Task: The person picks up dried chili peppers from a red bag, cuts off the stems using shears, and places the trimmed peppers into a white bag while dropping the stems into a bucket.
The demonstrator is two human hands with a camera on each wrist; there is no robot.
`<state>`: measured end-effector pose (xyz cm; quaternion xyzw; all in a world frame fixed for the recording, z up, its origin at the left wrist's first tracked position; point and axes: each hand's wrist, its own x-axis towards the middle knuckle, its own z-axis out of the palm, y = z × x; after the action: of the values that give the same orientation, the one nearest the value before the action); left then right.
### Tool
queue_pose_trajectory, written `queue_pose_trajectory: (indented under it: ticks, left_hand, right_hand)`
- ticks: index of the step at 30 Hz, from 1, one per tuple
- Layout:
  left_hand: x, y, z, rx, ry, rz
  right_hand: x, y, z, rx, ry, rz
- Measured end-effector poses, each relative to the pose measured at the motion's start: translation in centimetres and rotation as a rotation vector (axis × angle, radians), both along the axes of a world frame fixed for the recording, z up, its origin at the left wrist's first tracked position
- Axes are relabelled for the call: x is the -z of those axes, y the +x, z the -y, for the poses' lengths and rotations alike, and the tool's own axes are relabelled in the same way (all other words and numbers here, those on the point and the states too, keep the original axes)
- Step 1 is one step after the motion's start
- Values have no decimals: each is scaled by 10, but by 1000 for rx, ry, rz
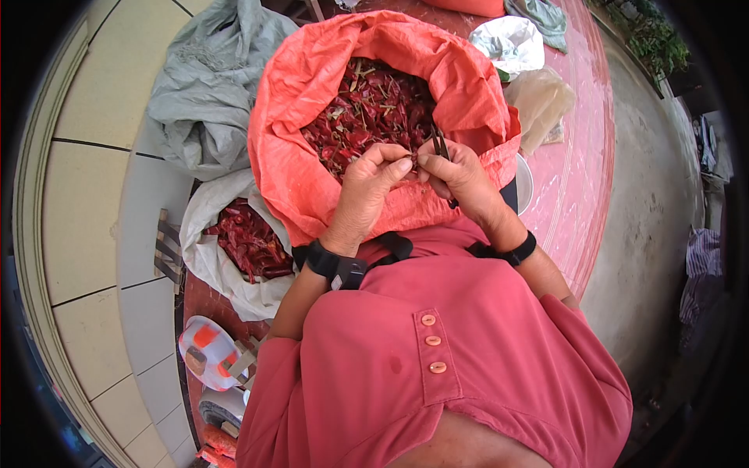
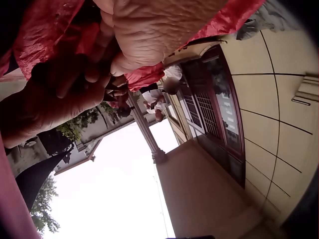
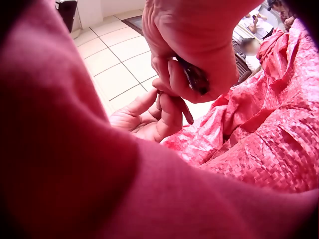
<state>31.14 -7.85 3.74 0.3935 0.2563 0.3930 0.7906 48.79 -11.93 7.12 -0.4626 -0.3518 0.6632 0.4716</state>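
Note:
Over an orange-red woven sack (image 1: pixel 285 129) heaped with dried red chilies (image 1: pixel 374 101), both hands meet at the fingertips. My left hand (image 1: pixel 370 181) pinches a small dried chili (image 3: pixel 187 110), mostly hidden by the fingers in the head view. My right hand (image 1: pixel 466 181) grips black scissors (image 1: pixel 441 147) against its palm, two dark prongs sticking up past the fingers. Its thumb and forefinger touch the same small piece at the left fingertips. In the right wrist view, the dark end of the scissors pokes out of the curled fingers.
A white sack (image 1: pixel 204 226) of deep red chilies stands to the left, below a grey-green sack (image 1: pixel 207 93). A plastic tub (image 1: pixel 204 351) sits lower left. Plastic bags (image 1: pixel 538 105) and a white bowl (image 1: pixel 523 186) lie at right. Other people appear in the background of the wrist views.

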Motion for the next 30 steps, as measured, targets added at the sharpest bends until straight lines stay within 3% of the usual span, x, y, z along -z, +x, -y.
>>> queue_pose_trajectory:
  ticks: [15,20,30]
  left_hand:
    - [2,-3,3,0,-9,52]
    - [4,-3,3,9,-39,90]
    - [-6,-6,7,50,159,-217]
  right_hand:
    - [11,6,-1,-74,-93,-142]
    - [6,3,-2,-72,-54,-57]
    - [9,-3,0,-48,73,216]
